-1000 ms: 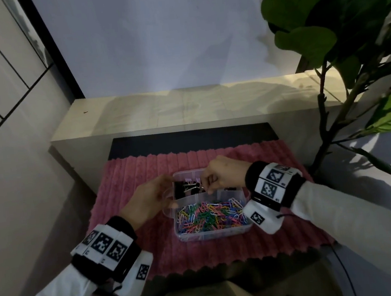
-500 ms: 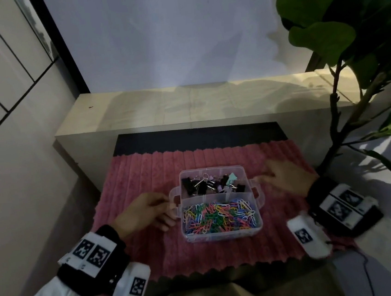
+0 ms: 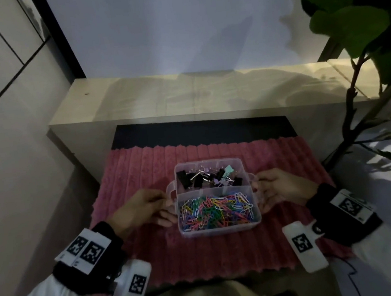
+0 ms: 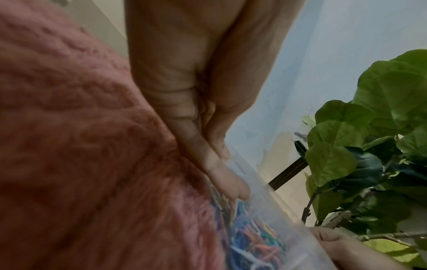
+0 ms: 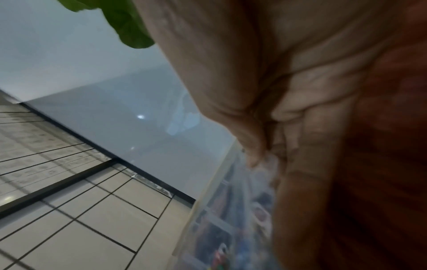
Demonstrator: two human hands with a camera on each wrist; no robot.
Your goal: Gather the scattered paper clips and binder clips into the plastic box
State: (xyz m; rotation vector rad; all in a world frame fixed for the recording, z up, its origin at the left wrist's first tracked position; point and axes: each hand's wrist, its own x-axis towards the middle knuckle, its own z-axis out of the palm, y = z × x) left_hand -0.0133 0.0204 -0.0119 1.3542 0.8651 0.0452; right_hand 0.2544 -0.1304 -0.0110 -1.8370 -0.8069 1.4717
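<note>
Left hand (image 3: 140, 208): grips plastic box (image 3: 220, 229) side, fingertips blurred.
Right hand (image 3: 281, 188): grips opposite side; wrist view smeared.

Clear glossy plastic box (image 3: 220, 228) on perhaps plush ribbed mat (image 3: 143, 170).

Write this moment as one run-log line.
left hand: holds box's left side | right hand: holds right side | plastic box: on pink mat | binder clips rear, paper clips front

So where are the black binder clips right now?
In the head view, the black binder clips lie in the clear plastic box's far compartment, behind the coloured paper clips.
</note>
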